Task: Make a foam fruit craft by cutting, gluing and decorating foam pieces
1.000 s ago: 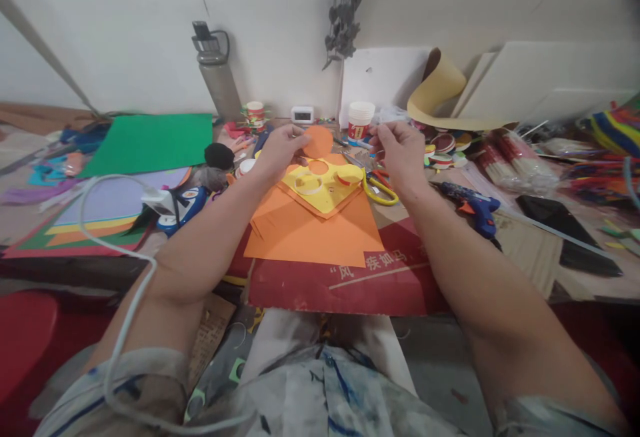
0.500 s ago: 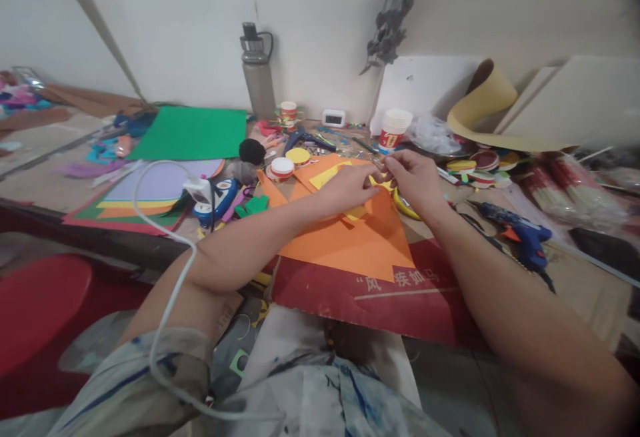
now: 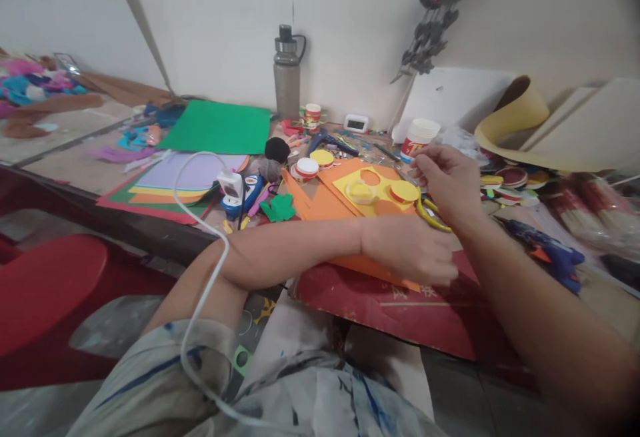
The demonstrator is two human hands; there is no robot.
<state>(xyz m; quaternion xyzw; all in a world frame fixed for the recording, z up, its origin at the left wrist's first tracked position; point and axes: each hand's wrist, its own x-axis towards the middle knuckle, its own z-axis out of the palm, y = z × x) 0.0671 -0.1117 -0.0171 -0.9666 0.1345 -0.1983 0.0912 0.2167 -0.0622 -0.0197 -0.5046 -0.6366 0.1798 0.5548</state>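
Observation:
My left hand (image 3: 413, 250) reaches across low over the red cardboard (image 3: 350, 297), back up, its fingers curled and slightly blurred; their undersides are hidden. My right hand (image 3: 447, 177) is raised to its right, thumb and fingertips pinched close together; anything between them is too small to make out. Under and behind my left hand lie orange paper (image 3: 320, 200) and a yellow sheet (image 3: 345, 187) with round cut-outs. A yellow disc (image 3: 404, 191) and a clear-rimmed ring (image 3: 361, 191) rest on that sheet. Yellow-handled scissors (image 3: 433, 215) lie between my hands.
Behind stand a grey bottle (image 3: 287, 77), paper cups (image 3: 420, 137) and a small white clock (image 3: 356, 123). Coloured paper (image 3: 217, 127) and a white plug (image 3: 230, 185) with a trailing cable lie left. On the right is a blue glue gun (image 3: 555, 260). A red stool (image 3: 55, 283) stands lower left.
An orange disc that my left hand held is no longer seen there. My left hand met the right, then moved down and toward me. The right stayed raised, pinched. The view swung left.

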